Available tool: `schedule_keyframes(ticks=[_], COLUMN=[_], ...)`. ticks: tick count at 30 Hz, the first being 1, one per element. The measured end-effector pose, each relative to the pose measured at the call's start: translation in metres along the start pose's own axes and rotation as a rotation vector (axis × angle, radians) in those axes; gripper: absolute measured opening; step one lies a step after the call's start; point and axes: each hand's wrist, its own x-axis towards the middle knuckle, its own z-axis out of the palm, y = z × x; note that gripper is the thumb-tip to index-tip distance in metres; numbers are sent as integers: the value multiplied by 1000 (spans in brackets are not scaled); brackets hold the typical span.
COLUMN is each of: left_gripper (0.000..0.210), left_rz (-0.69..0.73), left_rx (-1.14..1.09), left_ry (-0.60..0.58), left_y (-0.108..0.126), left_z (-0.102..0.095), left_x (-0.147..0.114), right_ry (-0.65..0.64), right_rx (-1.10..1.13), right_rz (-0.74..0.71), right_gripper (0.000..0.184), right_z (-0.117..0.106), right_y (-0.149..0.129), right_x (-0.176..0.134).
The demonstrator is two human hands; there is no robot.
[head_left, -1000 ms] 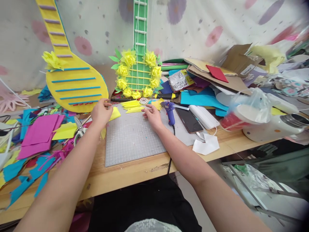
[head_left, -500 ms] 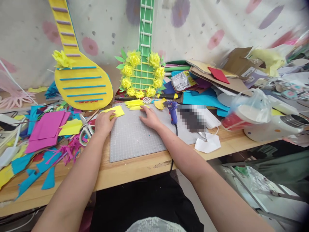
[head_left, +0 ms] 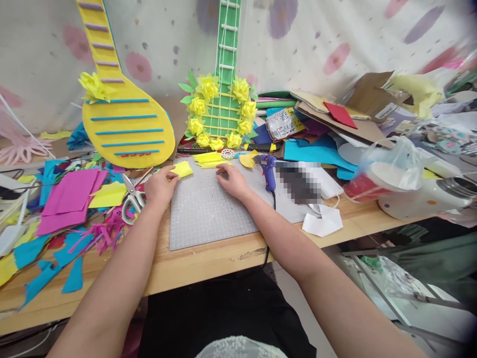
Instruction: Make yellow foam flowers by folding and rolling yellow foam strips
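My left hand [head_left: 160, 184] is closed in a pinch on the near-left edge of a folded piece of yellow crepe paper [head_left: 182, 169], at the back left of the grey cutting mat [head_left: 201, 223]. Over the mat's far middle is my right hand [head_left: 233, 181], fingers loosely bent and apart, with nothing seen in them. Just beyond its fingertips lie yellow paper strips [head_left: 208, 160] and a white disc with holes [head_left: 227, 153]. A purple glue gun [head_left: 267, 171] and a yellow paper piece [head_left: 248, 159] are to its right. Scissors [head_left: 133, 199] rest left of the mat, beside my left wrist.
Behind stand a yellow guitar-shaped craft [head_left: 128, 129] and a green one [head_left: 223, 109] ringed with yellow flowers. Magenta sheets [head_left: 69, 199] and scraps cover the left. On the right are a bagged cup [head_left: 383, 174], a white jar [head_left: 410, 201] and stacked cardboard [head_left: 357, 127].
My left hand has shifted slightly left, its hold on the yellow paper now nearer the edge. My right hand's fingers have drawn in a little. The view has moved slightly.
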Motion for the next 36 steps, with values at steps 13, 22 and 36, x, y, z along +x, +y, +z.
schedule_keyframes(ticks=[13,22,36], left_gripper=[38,49,37], left_rz=[-34,4,-46], left_rx=[-184,-225,-311], left_ry=[2,15,114], left_y=[-5,-7,-4], left_z=[5,8,10], left_x=[3,5,7], right_ry=[-18,-32,-29], right_rx=[-7,3,-2], right_rz=[0,13,29], right_gripper=[26,25,25], right_z=[0,-2,-2], right_y=[-3,-5,-5], right_x=[-1,-1,0])
